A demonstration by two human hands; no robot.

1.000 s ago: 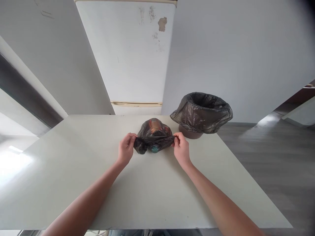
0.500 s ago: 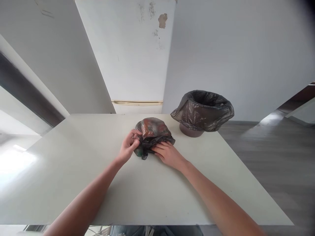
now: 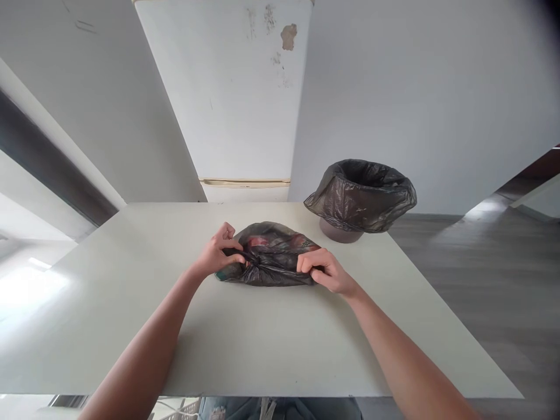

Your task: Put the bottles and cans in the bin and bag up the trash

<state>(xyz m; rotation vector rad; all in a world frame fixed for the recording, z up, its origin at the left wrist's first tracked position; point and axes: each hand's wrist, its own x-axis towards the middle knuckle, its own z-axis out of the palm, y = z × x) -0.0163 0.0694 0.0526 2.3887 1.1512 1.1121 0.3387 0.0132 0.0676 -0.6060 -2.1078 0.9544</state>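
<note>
Stretching the filled black plastic bag (image 3: 280,275) sideways, the two hands hold it just above the middle of the frame, on the pale worktop (image 3: 271,344). Thumb and fingers of the left hand (image 3: 216,252) pinch dark plastic beside a tight gather (image 3: 255,261), from which creases fan out. Curled into a loose fist, the right hand (image 3: 328,270) is clamped on the film at the bag's right end. Gripping it at opposite sides probably draws the plastic taut and makes the gather easier to handle, while the worktop seems to carry the weight.

Thin film lets the contents show faintly: reddish shapes in the upper part and a green patch at the lower left end. What they are, I cannot tell.

Right of centre, near the worktop's far right corner, a brown bin (image 3: 341,232) stands upright, apart from the bag. Its black liner (image 3: 361,204) is folded outward over the rim, probably so it does not slip inside, and hangs widely around it. The mouth is open, but its depths are too dark to read.
</note>
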